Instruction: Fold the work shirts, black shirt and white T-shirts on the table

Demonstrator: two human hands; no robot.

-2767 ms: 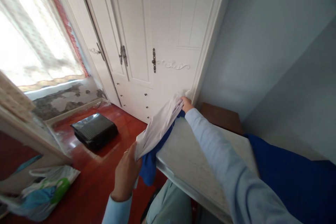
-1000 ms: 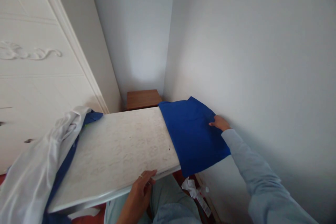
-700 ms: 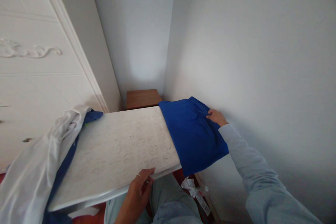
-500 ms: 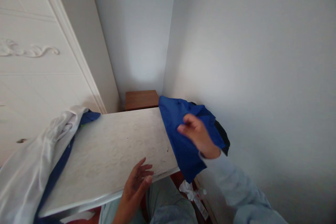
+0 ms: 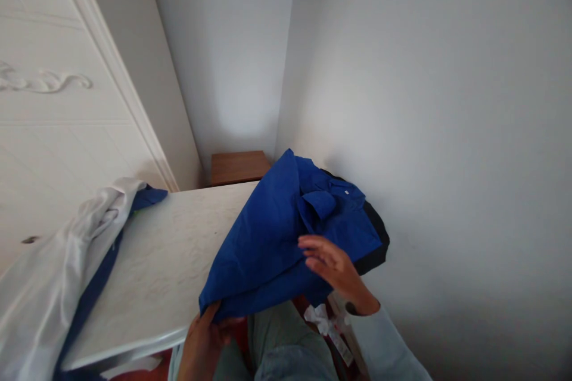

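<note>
A blue garment [image 5: 259, 244] spreads over the right part of the white table [image 5: 161, 262], one part of it raised into a peak near the back. My left hand [image 5: 205, 333] pinches its near left corner at the table's front edge. Over the garment's front right part is my right hand [image 5: 328, 265], fingers apart and holding nothing; whether it touches the cloth is unclear. Black cloth [image 5: 379, 232] shows beneath the blue one against the wall.
White and dark blue clothing [image 5: 67, 262] drapes over the table's left end. Behind the table stands a brown wooden box-like piece [image 5: 236, 166]. A white cabinet [image 5: 89, 149] rises at left, a wall [image 5: 424, 131] at right. White litter [image 5: 319, 318] lies on the floor below.
The blue garment now extends left across the table. My left hand has moved slightly left and down and taken hold of its corner. My right hand has moved a little lower.
</note>
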